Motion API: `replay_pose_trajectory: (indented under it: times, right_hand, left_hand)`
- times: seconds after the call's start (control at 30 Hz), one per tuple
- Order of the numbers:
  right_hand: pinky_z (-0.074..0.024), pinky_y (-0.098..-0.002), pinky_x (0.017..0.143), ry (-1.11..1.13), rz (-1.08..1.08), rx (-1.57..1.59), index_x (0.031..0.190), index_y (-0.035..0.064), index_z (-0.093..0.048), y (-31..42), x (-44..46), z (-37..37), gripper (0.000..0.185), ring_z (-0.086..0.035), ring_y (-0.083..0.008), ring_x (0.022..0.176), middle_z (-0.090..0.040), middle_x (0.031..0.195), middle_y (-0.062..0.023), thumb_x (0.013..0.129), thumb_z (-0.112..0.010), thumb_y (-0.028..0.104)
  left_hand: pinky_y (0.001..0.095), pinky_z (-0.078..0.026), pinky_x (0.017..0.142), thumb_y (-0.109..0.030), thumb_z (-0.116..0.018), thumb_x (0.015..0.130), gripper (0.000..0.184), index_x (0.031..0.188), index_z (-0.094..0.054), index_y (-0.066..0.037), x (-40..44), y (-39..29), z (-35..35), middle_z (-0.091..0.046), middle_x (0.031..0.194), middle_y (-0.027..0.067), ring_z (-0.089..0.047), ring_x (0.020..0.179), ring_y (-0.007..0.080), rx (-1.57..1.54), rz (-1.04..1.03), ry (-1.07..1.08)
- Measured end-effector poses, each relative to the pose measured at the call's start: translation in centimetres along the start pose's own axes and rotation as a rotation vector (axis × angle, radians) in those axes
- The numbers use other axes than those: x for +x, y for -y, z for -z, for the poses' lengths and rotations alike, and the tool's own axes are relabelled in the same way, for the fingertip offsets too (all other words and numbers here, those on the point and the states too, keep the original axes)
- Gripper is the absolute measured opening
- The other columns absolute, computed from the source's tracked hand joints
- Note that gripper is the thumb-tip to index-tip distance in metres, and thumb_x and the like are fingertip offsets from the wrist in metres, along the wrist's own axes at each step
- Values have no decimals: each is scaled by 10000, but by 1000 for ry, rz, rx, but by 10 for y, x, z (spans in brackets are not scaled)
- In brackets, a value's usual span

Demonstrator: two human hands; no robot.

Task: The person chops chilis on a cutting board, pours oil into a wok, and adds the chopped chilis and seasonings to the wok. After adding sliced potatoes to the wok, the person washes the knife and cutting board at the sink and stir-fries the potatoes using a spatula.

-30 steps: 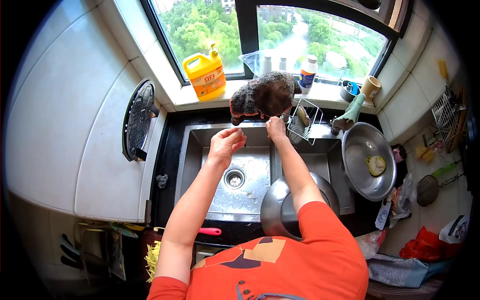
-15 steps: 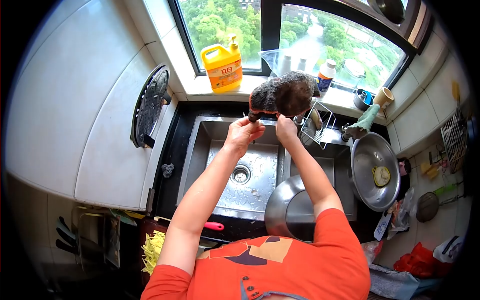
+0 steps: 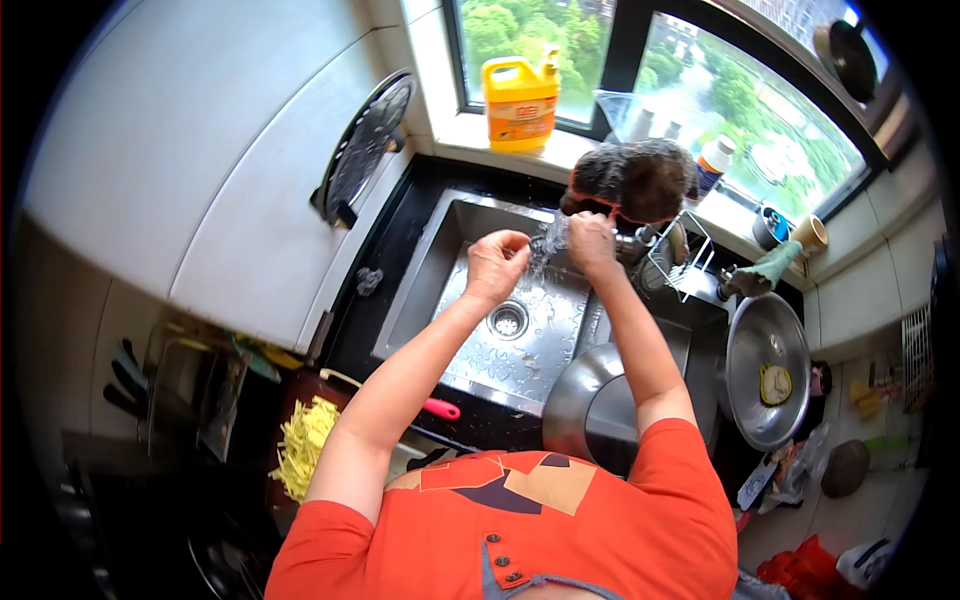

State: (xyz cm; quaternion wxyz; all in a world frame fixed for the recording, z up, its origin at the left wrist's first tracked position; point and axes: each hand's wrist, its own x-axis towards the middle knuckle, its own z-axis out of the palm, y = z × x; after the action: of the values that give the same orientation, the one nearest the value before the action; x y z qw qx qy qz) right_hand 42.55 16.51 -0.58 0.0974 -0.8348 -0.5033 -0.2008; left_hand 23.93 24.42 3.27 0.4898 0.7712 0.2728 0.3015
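Observation:
Water splashes down into the left basin of a steel sink [image 3: 545,365]. Beside that water is my left hand [image 3: 498,264], its fingers closed together on something I cannot make out. My right hand [image 3: 592,240] is closed at the tap, just under a dark fuzzy cover [image 3: 640,180]; what its fingers grip is hidden. A large steel pot or bowl [image 3: 585,400] rests over the sink's front, below my right forearm.
A yellow soap jug [image 3: 521,108] and a white bottle [image 3: 715,160] stand on the sill. At right are a wire rack [image 3: 690,260] and a steel basin [image 3: 765,350]. Yellow strips [image 3: 303,447] lie at lower left; a pink handle [image 3: 441,409] is near the sink's front.
Water now splashes from the tap area. My left hand has drawn away from the tap's spout, while my right hand stays by the tap. The view has turned, shifting the scene to the right.

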Motion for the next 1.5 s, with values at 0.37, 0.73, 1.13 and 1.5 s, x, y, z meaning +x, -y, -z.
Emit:
replay_pose_trajectory:
  times: [0.37, 0.73, 1.13, 1.5]
  right_hand:
    - [-351, -518, 959, 225, 174, -402, 846, 120, -685, -80, -27, -45, 158, -538, -272, 1124, -649, 1006, -67, 813, -585, 238]
    - [-487, -472, 839, 681, 607, 208, 1109, 48, -634, 120, -85, 66, 336, -622, -396, 948, -653, 1035, -209, 854, -609, 265]
    - [-488, -390, 802, 417, 1304, 810, 1206, 47, -557, 435, -322, 165, 423, -583, -318, 930, -578, 1011, -133, 795, -644, 101]
    - [-518, -465, 718, 665, 991, 605, 1209, 15, -434, 520, -347, 175, 468, -642, -409, 805, -637, 845, -264, 780, -582, 126]
  left_hand:
    - [366, -531, 761, -109, -659, 743, 164, 885, -694, -34, -95, 34, 39, -685, 836, 152, -671, 789, 299, 278, -106, -72]
    - [279, -536, 745, -121, -675, 821, 175, 952, -685, -4, -300, 23, 151, -691, 860, 88, -673, 790, 151, -126, 332, -286]
    - [236, -531, 675, -19, -637, 855, 102, 951, -613, 3, -617, 64, 276, -639, 844, 55, -663, 746, 143, -395, 577, -1004]
    - [243, -530, 668, -95, -675, 863, 144, 985, -621, -40, -677, 75, 301, -649, 858, 38, -652, 754, 131, -670, 626, -1178]
